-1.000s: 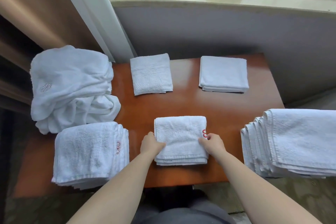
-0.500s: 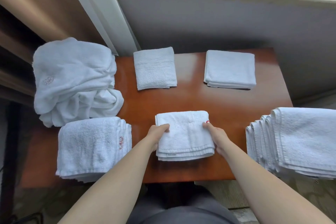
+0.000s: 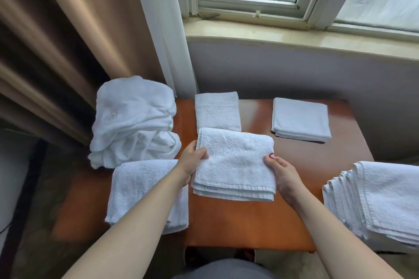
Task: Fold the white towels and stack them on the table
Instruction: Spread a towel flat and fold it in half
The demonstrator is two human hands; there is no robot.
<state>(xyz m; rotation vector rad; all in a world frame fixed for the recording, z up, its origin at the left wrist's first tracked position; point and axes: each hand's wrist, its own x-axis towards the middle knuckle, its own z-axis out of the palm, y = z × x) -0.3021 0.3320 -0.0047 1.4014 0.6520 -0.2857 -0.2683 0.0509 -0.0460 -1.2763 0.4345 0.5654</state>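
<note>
A folded white towel (image 3: 235,163) with a red mark at its right edge is lifted above the brown table (image 3: 249,222). My left hand (image 3: 192,161) grips its left edge, thumb on top. My right hand (image 3: 282,175) grips its right edge, thumb on top near the red mark. The towel's far edge overlaps a folded towel (image 3: 216,110) lying at the back of the table. Another folded towel (image 3: 300,119) lies at the back right.
A crumpled heap of white towels (image 3: 133,120) sits at the table's left, with a folded stack (image 3: 140,190) in front of it. A stack of folded towels (image 3: 381,199) stands to the right of the table. Curtains (image 3: 68,41) hang at left, with a window sill (image 3: 294,36) behind the table.
Both hands have lifted the folded towel off the table's front and carried it toward the back. The camera has tilted up, showing the window.
</note>
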